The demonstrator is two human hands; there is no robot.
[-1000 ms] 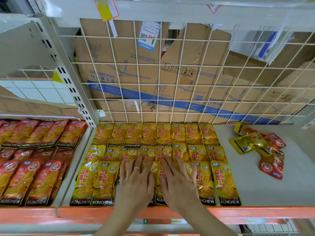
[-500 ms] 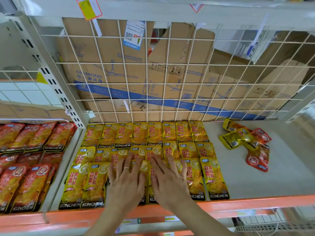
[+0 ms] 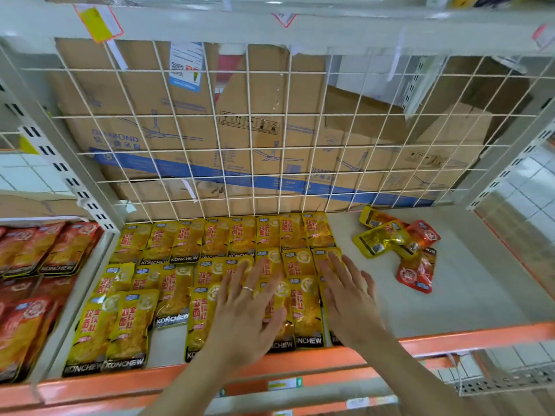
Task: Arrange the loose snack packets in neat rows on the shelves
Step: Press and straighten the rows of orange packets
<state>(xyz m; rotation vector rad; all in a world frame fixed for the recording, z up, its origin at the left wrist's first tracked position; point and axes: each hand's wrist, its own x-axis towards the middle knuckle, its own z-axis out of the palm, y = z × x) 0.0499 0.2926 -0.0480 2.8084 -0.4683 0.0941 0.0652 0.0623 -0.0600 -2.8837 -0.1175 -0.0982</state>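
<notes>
The yellow snack packets (image 3: 210, 244) lie in three rows across the left and middle of the shelf (image 3: 468, 301); a loose pile (image 3: 387, 241) sits near its back right corner. Your left hand (image 3: 243, 313) and right hand (image 3: 351, 301) press flat on the front rows, fingers straight and spread apart.

Shelf (image 3: 468, 298): packet block (image 3: 180, 244) on its left part, three rows deep. Behind the block, wire grid (image 3: 271, 151); behind that, cardboard boxes (image 3: 186, 115). Right of the block, well apart: loose packet heap (image 3: 399, 246) (overlapping, near the grid). On the block's front-right rows lie left hand (image 3: 244, 321) and right hand (image 3: 351, 301), flat. Left of the block: neighbouring bay's packets (image 3: 45, 256).
</notes>
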